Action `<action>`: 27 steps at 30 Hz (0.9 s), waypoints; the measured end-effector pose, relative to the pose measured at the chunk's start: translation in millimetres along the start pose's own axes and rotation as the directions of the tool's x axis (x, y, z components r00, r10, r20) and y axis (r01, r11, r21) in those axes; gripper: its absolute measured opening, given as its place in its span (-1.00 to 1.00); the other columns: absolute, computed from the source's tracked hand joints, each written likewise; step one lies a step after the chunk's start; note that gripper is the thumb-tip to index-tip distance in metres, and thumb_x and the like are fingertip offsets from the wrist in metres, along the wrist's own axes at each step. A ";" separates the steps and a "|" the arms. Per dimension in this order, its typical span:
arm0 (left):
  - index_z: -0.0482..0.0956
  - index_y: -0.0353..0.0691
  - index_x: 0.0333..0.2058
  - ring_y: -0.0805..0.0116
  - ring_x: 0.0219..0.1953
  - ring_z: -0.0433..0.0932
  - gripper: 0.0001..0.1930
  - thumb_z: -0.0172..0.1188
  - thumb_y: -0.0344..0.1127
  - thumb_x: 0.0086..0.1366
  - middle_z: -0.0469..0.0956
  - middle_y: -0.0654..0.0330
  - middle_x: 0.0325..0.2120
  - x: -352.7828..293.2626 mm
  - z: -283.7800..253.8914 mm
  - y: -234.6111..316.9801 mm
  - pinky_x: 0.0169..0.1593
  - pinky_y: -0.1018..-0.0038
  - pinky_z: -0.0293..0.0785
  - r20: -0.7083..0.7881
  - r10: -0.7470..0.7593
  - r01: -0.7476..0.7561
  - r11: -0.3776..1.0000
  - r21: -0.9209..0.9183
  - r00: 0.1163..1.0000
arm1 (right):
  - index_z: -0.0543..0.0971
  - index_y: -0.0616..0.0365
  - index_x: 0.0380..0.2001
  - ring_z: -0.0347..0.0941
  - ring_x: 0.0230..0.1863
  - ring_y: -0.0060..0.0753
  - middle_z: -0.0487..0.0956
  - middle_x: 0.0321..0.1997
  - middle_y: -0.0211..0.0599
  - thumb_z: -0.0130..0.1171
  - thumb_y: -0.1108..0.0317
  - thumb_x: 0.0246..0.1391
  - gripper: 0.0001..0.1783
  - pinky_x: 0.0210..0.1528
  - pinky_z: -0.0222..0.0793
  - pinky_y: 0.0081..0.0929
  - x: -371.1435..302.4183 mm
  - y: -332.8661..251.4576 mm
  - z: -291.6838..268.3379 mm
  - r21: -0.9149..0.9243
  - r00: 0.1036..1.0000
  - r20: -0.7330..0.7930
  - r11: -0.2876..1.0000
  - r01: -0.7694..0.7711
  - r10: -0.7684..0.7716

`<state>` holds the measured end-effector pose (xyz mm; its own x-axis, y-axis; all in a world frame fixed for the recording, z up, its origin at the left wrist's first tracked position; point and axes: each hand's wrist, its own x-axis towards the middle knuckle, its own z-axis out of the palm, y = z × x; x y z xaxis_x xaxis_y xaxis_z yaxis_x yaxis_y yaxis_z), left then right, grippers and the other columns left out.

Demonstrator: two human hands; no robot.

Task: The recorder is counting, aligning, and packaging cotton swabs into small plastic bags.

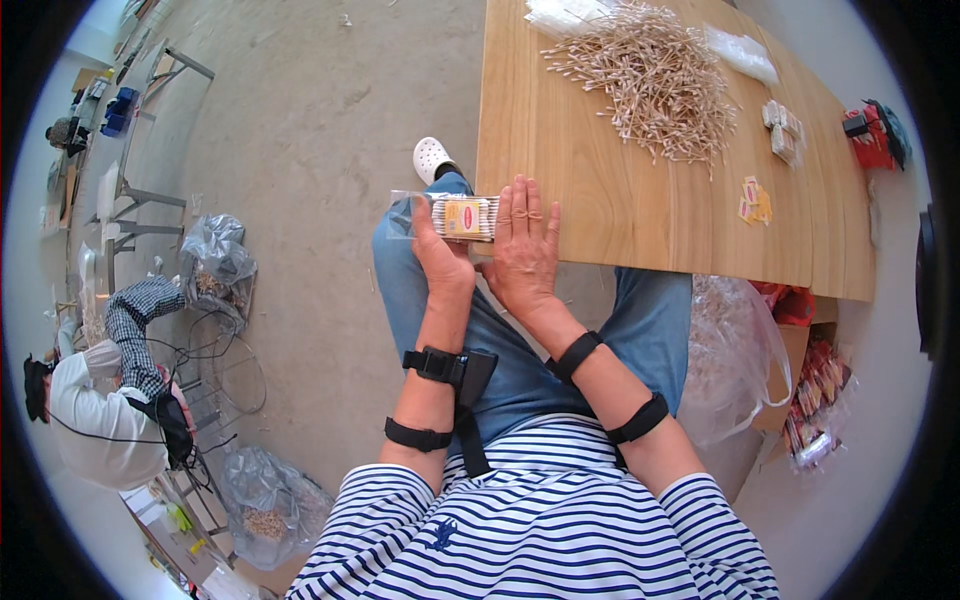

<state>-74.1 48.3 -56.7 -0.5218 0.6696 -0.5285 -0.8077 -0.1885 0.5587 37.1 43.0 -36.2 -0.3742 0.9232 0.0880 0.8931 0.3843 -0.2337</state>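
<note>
A small clear bag of cotton swabs (484, 213) with a yellow label card (463, 217) is at the near left corner of the wooden table (640, 225). My left hand (443, 265) grips it near its left end, thumb on top; the left hand's other fingers are hidden beneath. Clear film sticks out loosely past the thumb. My right hand (526, 255) lies flat over the bag's right end, fingers stretched out. A large heap of loose cotton swabs (650, 80) covers the far part of the table.
Yellow label cards (756, 202), filled swab packs (784, 132) and clear plastic bags (742, 55) lie on the table's right and far parts. A big plastic sack (735, 350) stands under the right side. Another person (110, 425) sits at far left, near grey sacks (265, 505).
</note>
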 end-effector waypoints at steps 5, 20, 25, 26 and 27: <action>0.55 -0.24 -0.16 0.34 -0.27 0.66 -0.69 0.26 -0.09 0.39 0.62 0.24 -0.27 9.2 0.4 -2.0 -0.18 0.35 0.66 -0.056 0.055 -0.059 0.996 -0.066 0.997 | 0.12 0.32 0.44 -0.24 0.64 -0.05 0.01 0.59 0.00 0.49 -0.01 -0.29 0.27 0.58 -0.38 0.19 0.4 -1.7 -1.2 -0.022 1.000 0.010 1.000 0.002 -0.002; 0.53 -0.23 -0.20 0.32 -0.23 0.66 -0.79 0.24 -0.21 0.39 0.59 0.24 -0.27 12.9 -1.7 -8.0 -0.19 0.27 0.70 -0.133 0.106 -0.099 0.993 0.058 0.985 | 0.13 0.33 0.43 -0.24 0.64 -0.03 0.01 0.58 0.01 0.43 0.03 -0.20 0.18 0.57 -0.40 0.20 -1.0 -0.4 -0.1 -0.002 1.000 -0.004 1.000 0.007 -0.007; 0.53 -0.24 -0.21 0.32 -0.23 0.66 -0.79 0.26 -0.21 0.38 0.59 0.24 -0.27 12.6 -2.8 -8.2 -0.19 0.28 0.70 -0.119 0.131 -0.124 0.990 0.061 0.984 | 0.16 0.32 0.42 -0.22 0.64 -0.03 0.03 0.58 0.02 0.39 0.05 -0.17 0.12 0.56 -0.39 0.24 -0.6 -2.8 -2.3 -0.003 1.000 0.002 1.000 0.003 -0.003; 0.53 -0.24 -0.21 0.32 -0.23 0.66 -0.79 0.26 -0.21 0.38 0.59 0.24 -0.27 12.4 -2.7 -8.5 -0.19 0.28 0.70 -0.120 0.131 -0.124 0.990 0.062 0.984 | 0.18 0.32 0.42 -0.21 0.64 -0.04 0.04 0.58 0.01 0.36 0.06 -0.12 0.07 0.56 -0.39 0.26 -0.4 -2.9 -1.8 -0.014 1.000 -0.002 1.000 0.006 -0.006; 0.54 -0.26 -0.20 0.32 -0.26 0.65 -0.77 0.27 -0.20 0.36 0.59 0.22 -0.28 12.0 -1.8 -9.1 -0.22 0.30 0.68 -0.130 0.131 -0.125 0.991 0.050 0.983 | 0.18 0.32 0.42 -0.21 0.64 -0.04 0.04 0.58 0.01 0.36 0.06 -0.12 0.07 0.56 -0.39 0.26 -0.2 -2.9 1.6 -0.014 1.000 -0.002 1.000 0.004 -0.004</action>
<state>-73.5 56.8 -69.3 -0.6542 0.5400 -0.5295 -0.7212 -0.2346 0.6518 34.2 41.7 -37.1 -0.3772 0.9216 0.0912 0.8951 0.3881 -0.2194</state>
